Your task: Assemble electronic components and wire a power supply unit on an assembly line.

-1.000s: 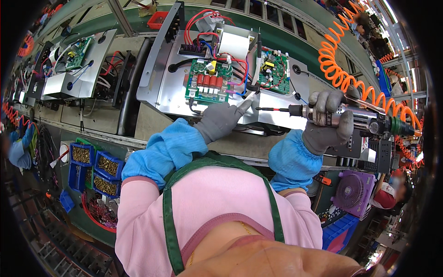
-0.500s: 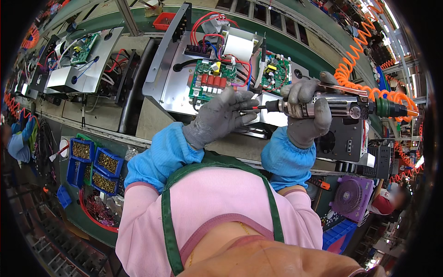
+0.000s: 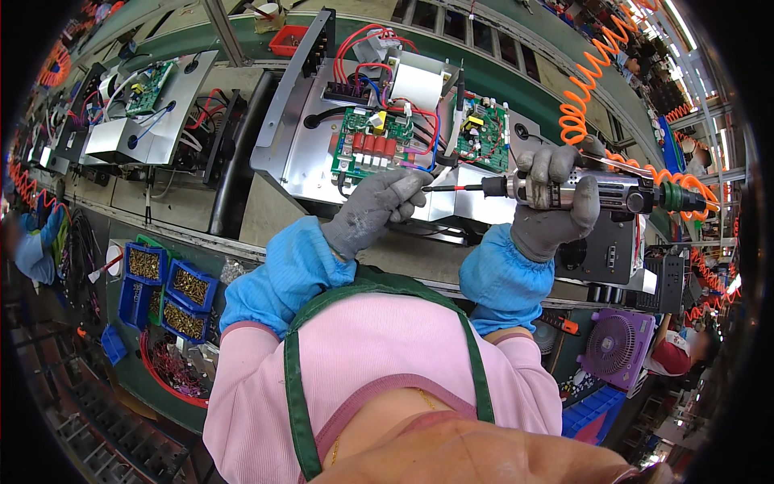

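My right hand (image 3: 550, 230), in a grey glove, grips a silver and black air screwdriver (image 3: 625, 194), which lies level with its bit (image 3: 451, 188) pointing left. Close to the bit's tip, the gloved fingers of my left hand (image 3: 367, 211) are curled together; whatever they pinch is hidden. Both hands are over the near edge of an open metal chassis (image 3: 280, 153). Inside it sit a green circuit board (image 3: 348, 145) with red components, another green board (image 3: 490, 137), a white block (image 3: 417, 83) and red and blue wires (image 3: 436, 129).
An orange coiled air hose (image 3: 574, 101) runs up from the screwdriver. At left stands another open chassis (image 3: 179, 105). Blue bins of brass-coloured screws (image 3: 190, 286) sit at lower left, a purple fan (image 3: 617, 347) at lower right. A red tray (image 3: 284, 40) is behind.
My left fingers have closed from a spread pose beside the bit. The screwdriver in my right hand has shifted slightly right, and its bit now shows more fully.
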A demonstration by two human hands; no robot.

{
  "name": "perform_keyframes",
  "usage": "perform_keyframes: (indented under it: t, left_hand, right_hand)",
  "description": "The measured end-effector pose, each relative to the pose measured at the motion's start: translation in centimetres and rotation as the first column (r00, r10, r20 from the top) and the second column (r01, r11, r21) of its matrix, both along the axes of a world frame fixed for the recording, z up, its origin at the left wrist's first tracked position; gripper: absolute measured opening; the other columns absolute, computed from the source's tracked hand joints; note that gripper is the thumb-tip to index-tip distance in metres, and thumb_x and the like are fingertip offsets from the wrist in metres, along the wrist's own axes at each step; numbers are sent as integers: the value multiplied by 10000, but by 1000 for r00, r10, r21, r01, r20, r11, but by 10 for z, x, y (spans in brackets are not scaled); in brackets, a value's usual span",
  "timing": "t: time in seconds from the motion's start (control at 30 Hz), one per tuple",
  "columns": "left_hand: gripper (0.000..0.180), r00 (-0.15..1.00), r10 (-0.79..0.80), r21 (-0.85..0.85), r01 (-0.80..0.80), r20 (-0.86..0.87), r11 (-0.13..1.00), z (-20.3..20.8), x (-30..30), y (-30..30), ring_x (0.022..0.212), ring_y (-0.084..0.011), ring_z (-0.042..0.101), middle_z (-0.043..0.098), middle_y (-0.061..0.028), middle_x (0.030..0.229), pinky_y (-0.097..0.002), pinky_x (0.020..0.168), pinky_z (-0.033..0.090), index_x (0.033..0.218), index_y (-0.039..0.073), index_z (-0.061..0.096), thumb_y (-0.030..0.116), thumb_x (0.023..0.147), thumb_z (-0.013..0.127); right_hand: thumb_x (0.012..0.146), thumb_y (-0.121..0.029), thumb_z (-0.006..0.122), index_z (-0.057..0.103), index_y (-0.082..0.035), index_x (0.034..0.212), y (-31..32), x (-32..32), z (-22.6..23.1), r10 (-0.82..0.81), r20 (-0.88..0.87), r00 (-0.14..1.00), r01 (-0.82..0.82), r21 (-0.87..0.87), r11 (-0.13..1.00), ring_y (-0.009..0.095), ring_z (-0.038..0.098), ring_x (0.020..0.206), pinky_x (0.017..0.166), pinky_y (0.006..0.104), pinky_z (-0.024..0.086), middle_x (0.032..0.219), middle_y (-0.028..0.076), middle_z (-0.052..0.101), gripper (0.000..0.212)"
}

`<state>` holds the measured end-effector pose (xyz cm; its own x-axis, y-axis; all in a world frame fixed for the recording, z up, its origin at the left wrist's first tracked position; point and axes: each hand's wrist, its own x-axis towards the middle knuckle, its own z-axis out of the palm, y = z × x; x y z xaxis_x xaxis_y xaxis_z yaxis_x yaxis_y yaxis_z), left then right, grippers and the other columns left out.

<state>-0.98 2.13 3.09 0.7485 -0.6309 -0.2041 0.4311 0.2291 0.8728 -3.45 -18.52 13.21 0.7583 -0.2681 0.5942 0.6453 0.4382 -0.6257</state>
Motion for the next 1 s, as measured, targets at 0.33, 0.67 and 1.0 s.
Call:
perform_keyframes:
  t: [0.33,0.67,1.0]
  left_hand:
    - [291,999,28,-66,-27,15,997,-3,-2,1,675,-38,520,615,-30,891,-185,596,433,1099,1,587,244,945,548]
    - [487,992,104,0,-104,69,995,-12,-1,-4,615,-52,500,571,5,727,-196,546,414,981,24,610,499,910,532]
    - [488,974,180,78,-191,138,978,-7,-6,-15,592,-66,472,527,1,672,-204,554,415,948,19,621,497,907,532]
  right_hand:
    - [811,-270,562,500,-112,1242,4,-2,2,-8,-10,1000,8,36,999,100,369,533,666,346,427,635,-30,334,462]
    - [801,-313,571,522,-143,1224,6,-1,3,-39,-9,999,40,47,998,98,358,536,686,344,401,623,-34,316,459]
    - [822,-287,542,459,-105,1260,-3,-1,-2,8,24,1000,-8,18,1000,155,454,598,700,413,454,668,6,386,481]
